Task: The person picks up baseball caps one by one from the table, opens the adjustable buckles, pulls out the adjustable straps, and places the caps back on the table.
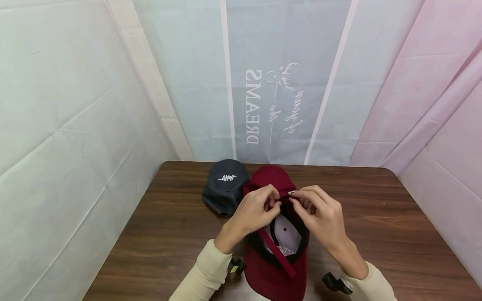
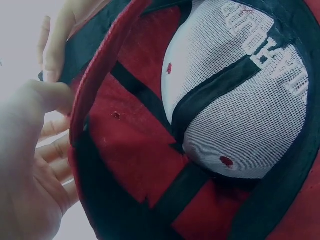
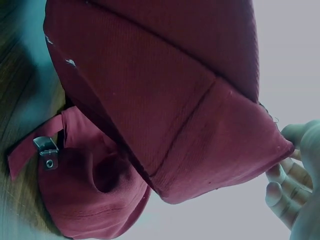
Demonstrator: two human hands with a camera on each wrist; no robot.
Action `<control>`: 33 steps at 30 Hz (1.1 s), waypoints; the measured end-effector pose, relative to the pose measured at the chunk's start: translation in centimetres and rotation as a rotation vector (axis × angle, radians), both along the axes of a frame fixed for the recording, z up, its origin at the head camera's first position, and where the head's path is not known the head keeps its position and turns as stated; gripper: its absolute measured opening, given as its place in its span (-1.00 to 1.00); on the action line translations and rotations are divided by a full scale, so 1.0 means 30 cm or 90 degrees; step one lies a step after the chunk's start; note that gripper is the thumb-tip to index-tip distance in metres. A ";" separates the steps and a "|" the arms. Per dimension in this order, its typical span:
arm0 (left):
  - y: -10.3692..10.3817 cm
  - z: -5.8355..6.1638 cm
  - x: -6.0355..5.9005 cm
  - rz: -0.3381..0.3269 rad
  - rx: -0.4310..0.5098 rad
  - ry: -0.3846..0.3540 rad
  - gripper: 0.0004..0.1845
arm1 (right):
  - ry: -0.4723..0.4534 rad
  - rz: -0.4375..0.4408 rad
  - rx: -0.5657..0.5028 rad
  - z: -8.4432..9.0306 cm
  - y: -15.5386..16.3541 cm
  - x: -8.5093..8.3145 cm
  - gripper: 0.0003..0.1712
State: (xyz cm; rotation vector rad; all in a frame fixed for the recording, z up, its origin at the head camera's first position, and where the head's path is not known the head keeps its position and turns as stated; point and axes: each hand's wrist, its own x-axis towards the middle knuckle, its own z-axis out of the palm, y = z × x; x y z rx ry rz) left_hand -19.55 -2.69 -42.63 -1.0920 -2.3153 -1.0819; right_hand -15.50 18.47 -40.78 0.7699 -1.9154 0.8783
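Note:
A red cap [image 1: 276, 282] is tipped so its inside shows, with white mesh lining [image 2: 235, 135] and black tape; its brim points toward me. At its far rim my left hand [image 1: 256, 211] pinches the edge with thumb and fingers. My right hand [image 1: 321, 213] pinches the same rim a little to the right. A loose red strap [image 1: 276, 253] hangs across the opening. By the right fingertips shows a metal buckle [image 1: 292, 192]; which cap it belongs to I cannot tell from the head view.
Behind the held cap lies a second red cap [image 1: 272, 174]; the right wrist view shows its buckled strap [image 3: 46, 146]. Left of it sits a black cap [image 1: 226, 184] with white lettering. All are on a dark wooden table [image 1: 158, 251], with cloth hangings [image 1: 199, 83] around it.

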 end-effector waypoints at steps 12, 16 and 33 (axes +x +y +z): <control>-0.021 0.018 -0.016 -0.015 0.096 0.017 -0.87 | 0.006 -0.020 0.031 -0.020 0.003 0.002 -0.66; -0.024 0.020 -0.020 -0.011 0.118 0.040 -0.87 | -0.002 -0.037 0.051 -0.028 0.009 0.004 -0.62; -0.044 0.054 -0.018 0.019 0.210 0.105 -0.86 | -0.207 -0.113 0.233 -0.035 0.083 0.045 -0.64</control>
